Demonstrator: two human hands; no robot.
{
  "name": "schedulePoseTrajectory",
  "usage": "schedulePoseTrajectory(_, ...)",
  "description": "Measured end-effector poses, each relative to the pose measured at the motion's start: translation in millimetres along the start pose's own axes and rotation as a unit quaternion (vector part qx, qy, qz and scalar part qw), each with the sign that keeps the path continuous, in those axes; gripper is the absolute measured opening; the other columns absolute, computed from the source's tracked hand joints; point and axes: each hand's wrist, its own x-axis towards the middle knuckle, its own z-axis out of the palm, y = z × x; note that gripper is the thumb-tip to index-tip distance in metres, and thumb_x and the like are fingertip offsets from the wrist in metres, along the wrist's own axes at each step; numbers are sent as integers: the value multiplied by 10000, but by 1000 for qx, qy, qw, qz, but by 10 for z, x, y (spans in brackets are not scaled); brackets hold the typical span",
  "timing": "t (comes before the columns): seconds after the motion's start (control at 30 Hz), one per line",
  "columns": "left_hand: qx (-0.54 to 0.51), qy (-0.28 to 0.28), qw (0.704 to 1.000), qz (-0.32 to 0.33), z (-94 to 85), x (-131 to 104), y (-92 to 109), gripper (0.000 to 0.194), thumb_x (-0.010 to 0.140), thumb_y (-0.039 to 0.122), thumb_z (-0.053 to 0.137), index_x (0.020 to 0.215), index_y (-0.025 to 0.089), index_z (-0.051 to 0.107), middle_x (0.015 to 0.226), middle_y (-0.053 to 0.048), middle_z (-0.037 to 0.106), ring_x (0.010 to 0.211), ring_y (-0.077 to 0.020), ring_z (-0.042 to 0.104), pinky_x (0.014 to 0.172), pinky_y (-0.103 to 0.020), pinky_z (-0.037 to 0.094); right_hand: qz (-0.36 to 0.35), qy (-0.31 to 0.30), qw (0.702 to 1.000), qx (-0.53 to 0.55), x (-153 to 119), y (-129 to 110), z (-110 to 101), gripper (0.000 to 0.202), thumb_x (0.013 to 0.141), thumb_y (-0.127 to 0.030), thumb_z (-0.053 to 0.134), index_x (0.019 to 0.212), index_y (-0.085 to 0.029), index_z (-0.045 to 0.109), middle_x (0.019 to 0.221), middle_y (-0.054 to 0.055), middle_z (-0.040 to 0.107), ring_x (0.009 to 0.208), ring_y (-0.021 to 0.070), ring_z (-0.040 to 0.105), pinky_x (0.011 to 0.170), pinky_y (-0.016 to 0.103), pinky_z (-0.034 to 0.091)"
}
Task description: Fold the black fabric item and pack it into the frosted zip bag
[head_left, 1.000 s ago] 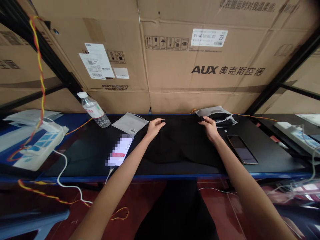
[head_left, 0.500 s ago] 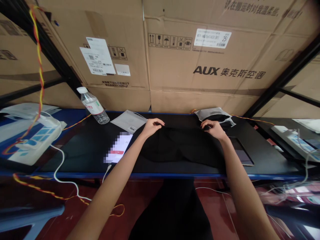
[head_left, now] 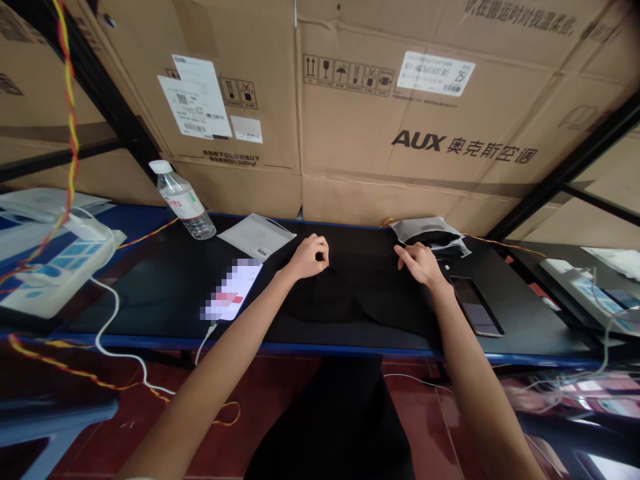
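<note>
Cardboard boxes (head_left: 350,157) wall off the far side of the dark tabletop (head_left: 145,287). On my feed the black cloth (head_left: 355,293) lies near the middle of it, rumpled, its outline hard to pick out against the surface. My left hand (head_left: 309,258) is at its far left part, fingers curled narrow towards the thumb; my right hand (head_left: 419,262) is at the far right, fingers loosely bent. I can't tell whether either pinches fabric. I judge the step in hand to be straightening the cloth; the next move calls for a sure hold at both sides and an even pull. Just beyond my right hand sits an open pouch (head_left: 415,229); a flat bag (head_left: 250,235) lies beside my left. Farther left is a bottle (head_left: 189,205).
</note>
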Motion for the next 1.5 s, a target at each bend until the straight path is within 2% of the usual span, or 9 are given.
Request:
schedulePoseTrajectory(0.17,60,-19,998,-22,78,6,-27,198,840,262,651,649,215,664,866,-52,675,895,-248,545,904,-431,442,-25,86,993,-74,30,-155,113,436,974,-572,528,764,-247,730,979,97,731,1088,328,604,1021,481,434)
schedulePoseTrajectory(0.37,133,-16,990,40,191,-28,178,228,878,173,577,1066,212,700,1310,-112,623,1286,-305,502,1089,-462,409,-88,-51,994,-50,50,-273,324,488,1000,-521,492,1384,-253,631,1485,80,581,1383,300,511,1187,469,361)
schedulePoseTrajectory(0.47,116,-103,986,60,317,-48,258,545,885,106,479,1418,198,548,1605,-91,430,1503,-237,354,1232,-397,286,-96,-135,980,-110,29,-271,422,579,1058,-523,340,1571,-269,431,1654,50,379,1533,260,338,1270,479,217)
schedulePoseTrajectory(0.63,155,-234,958,61,463,-131,276,589,1041,342,331,1601,157,338,1703,-86,229,1598,-228,116,1297,-441,103,-104,-154,970,-154,-2,-210,488,633,1077,-564,212,1638,-276,275,1696,47,273,1571,247,253,1279,521,161)
schedulePoseTrajectory(0.73,181,-190,963,55,471,-199,333,676,1063,525,279,1622,144,302,1706,-102,177,1600,-242,97,1302,-445,71,-104,-145,971,-160,-3,-213,491,647,1075,-575,220,1639,-263,271,1692,51,285,1573,254,247,1274,525,187)
schedulePoseTrajectory(0.9,194,-196,961,31,262,-343,594,665,1073,541,275,1567,120,420,1668,-133,300,1576,-289,216,1281,-480,180,-140,-75,975,-158,-78,-395,327,634,1077,-476,331,1627,-163,301,1702,111,243,1595,277,154,1283,530,176)
schedulePoseTrajectory(1.07,187,-96,975,73,-135,-928,857,621,977,601,548,1434,182,592,1532,-120,538,1469,-310,425,1200,-480,356,-166,-20,985,-29,-661,-641,-81,620,1011,-488,553,1568,-248,426,1646,84,386,1531,282,346,1239,490,344)
schedulePoseTrajectory(1.27,167,-20,980,105,-174,-1575,655,278,1034,233,522,1247,239,701,1364,-58,678,1315,-263,587,1069,-453,478,-168,-135,976,5,-1506,-489,-253,564,1007,-428,601,1544,-324,459,1593,50,475,1487,282,428,1242,545,349)
schedulePoseTrajectory(1.5,100,71,992,30,-116,-1459,617,217,1037,209,491,1122,210,691,1076,-61,750,1064,-227,682,944,-401,513,-107,-48,991,61,-1628,-328,-196,328,1065,-297,453,1329,-256,642,1397,64,664,1320,242,613,1145,448,482)
